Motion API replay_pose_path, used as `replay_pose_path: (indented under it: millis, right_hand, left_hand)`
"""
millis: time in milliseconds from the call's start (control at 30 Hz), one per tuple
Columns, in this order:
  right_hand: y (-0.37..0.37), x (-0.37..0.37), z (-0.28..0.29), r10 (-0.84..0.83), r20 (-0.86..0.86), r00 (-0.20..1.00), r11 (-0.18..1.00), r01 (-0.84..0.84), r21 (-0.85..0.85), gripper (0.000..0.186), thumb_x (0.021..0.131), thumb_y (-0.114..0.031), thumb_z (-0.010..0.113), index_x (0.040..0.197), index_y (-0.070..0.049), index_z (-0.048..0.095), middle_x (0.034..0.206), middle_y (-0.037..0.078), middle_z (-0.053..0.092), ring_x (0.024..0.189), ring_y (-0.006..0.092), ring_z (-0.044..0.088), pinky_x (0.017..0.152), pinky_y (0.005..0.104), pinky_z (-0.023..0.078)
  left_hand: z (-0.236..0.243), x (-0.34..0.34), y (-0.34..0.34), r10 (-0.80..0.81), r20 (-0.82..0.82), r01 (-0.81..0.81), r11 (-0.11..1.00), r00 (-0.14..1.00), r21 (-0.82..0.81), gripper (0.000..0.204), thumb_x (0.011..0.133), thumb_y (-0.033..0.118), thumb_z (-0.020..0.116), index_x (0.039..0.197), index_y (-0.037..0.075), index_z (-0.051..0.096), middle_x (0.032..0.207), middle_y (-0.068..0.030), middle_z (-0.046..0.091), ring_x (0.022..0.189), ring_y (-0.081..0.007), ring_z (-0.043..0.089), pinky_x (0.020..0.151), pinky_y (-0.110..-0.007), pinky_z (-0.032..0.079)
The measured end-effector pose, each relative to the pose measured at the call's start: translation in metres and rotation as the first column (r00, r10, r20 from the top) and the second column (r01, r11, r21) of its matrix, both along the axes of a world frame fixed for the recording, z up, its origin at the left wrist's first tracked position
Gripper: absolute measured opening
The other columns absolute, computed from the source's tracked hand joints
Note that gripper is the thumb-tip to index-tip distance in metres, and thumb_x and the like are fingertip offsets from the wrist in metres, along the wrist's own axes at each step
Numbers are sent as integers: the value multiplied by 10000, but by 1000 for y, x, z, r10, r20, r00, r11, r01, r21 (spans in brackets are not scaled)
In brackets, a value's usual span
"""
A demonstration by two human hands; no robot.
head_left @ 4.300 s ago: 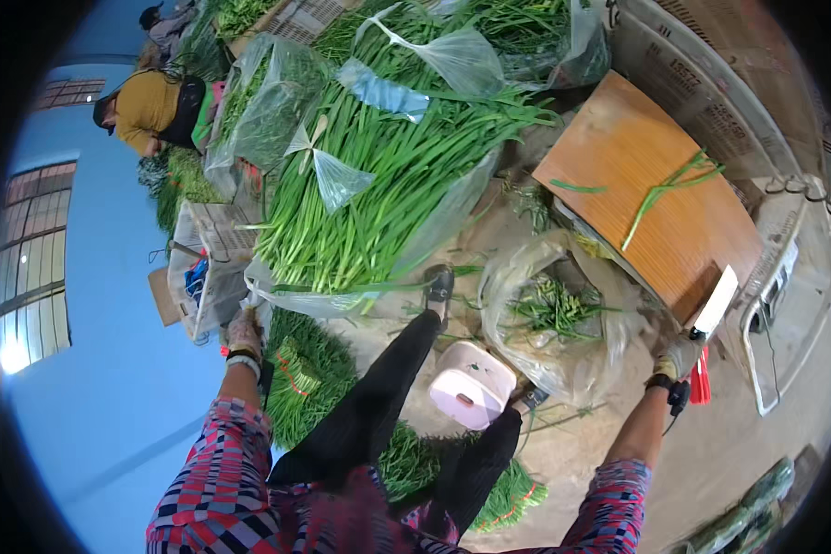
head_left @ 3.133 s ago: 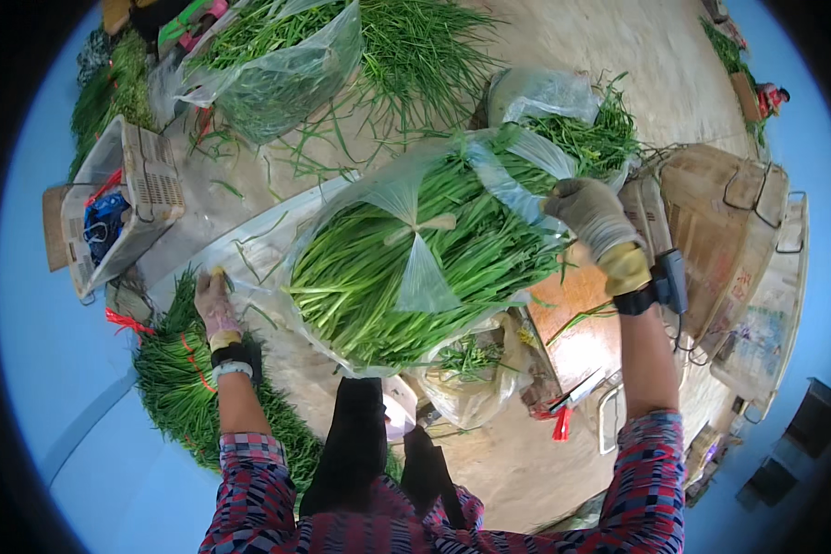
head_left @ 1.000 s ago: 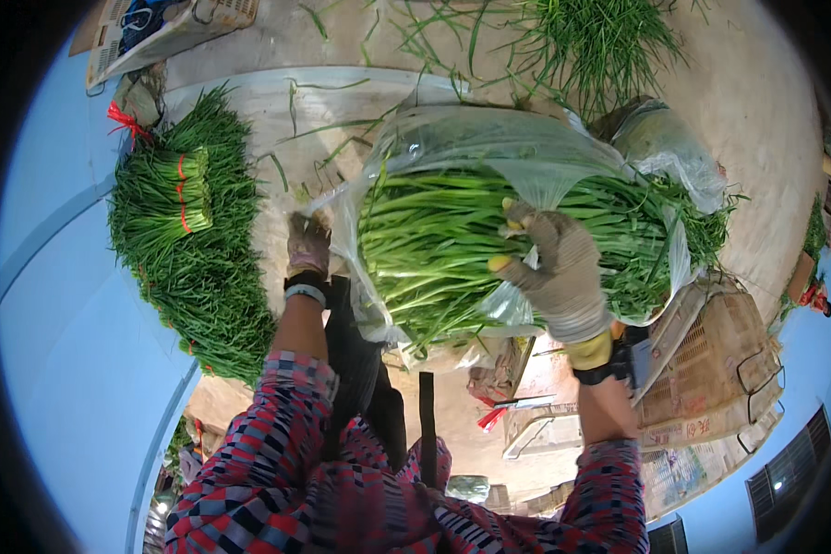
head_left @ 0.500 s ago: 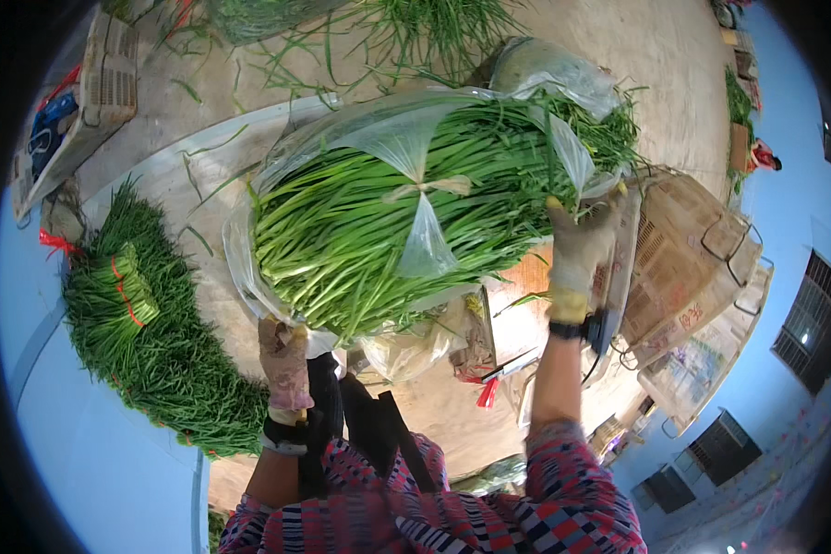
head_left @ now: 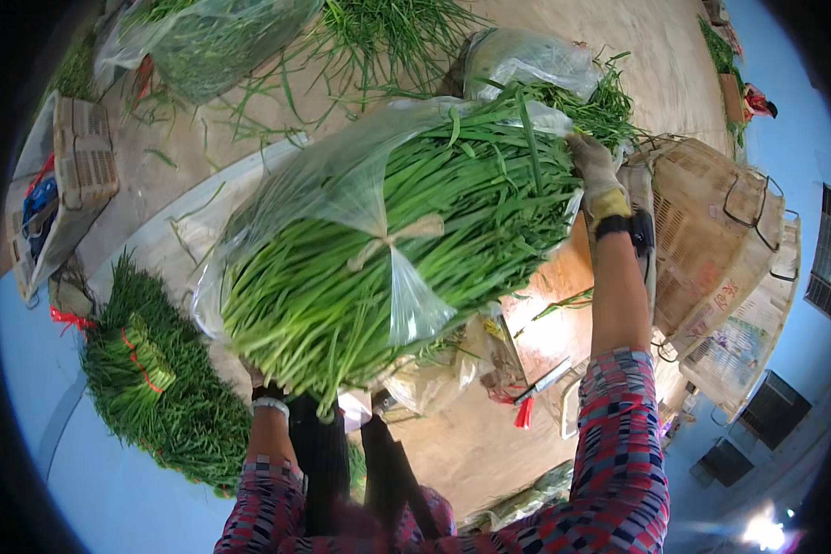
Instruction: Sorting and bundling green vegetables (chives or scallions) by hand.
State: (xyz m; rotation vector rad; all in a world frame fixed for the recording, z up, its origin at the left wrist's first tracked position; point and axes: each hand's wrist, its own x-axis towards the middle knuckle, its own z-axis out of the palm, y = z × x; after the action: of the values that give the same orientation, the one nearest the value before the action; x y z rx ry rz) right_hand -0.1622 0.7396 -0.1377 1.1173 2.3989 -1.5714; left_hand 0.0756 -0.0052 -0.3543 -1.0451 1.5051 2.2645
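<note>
A big bundle of garlic chives lies lengthwise in a clear plastic bag, with a tan tie gathering the plastic at the middle. The pale cut ends face lower left, and the leafy ends face upper right. My gloved right hand grips the bag at its leafy end, fingers curled over the edge. At the cut end, my left hand holds the bag from beneath; the bundle covers most of it, fingers included.
Bundled chives with red ties are heaped at left. Another filled bag and loose chives lie at the far side, with a plastic-wrapped bundle beside them. Beige crates stand at right and left. A lit board sits below the bundle.
The bundle has shifted left and looks larger, closer to me. My right hand has moved up and right along its end. My left hand has gone mostly out of sight under the cut ends.
</note>
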Motion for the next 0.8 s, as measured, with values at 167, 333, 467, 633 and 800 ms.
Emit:
replay_pose_path:
  millis: [167,333,467,633,800]
  right_hand:
    - [40,-19,-74,354,275,894,739,-448,503,303,865,-230,530,1066,-21,617,839,93,649,700,212,595,633,312,457]
    - [33,-6,-79,350,348,870,774,-477,417,343,857,-213,541,1131,-8,565,926,143,642,761,228,606,672,320,463]
    - [37,-9,-48,342,376,861,801,-476,363,389,851,-199,549,1184,2,524,996,183,635,811,240,614,704,325,468]
    - [1,-18,4,221,217,951,917,-278,286,557,850,-282,560,1344,-93,386,1129,140,606,904,283,608,778,339,456]
    - [-48,50,46,-171,-317,933,813,315,490,530,801,-306,662,1241,-60,497,1137,175,590,1028,253,578,868,306,442]
  left_hand:
    - [-23,5,33,-226,245,256,962,943,-98,496,814,175,581,1267,50,423,1126,-83,527,968,-189,511,823,-294,440]
    - [26,-6,-19,-359,321,404,911,876,-81,592,788,149,638,1319,69,389,1201,-71,505,968,-180,513,790,-279,457]
    - [131,-155,-31,-385,37,366,835,922,-411,602,792,189,664,1321,67,403,1162,-45,548,936,-172,518,829,-286,440]
    - [316,-338,122,-922,-31,422,206,385,-883,444,760,-40,512,1200,14,528,1208,-104,545,1117,-215,504,967,-326,375]
    - [331,-365,328,-835,99,226,-258,-541,-939,494,776,137,546,1267,141,488,1297,-168,461,1194,-350,434,995,-389,360]
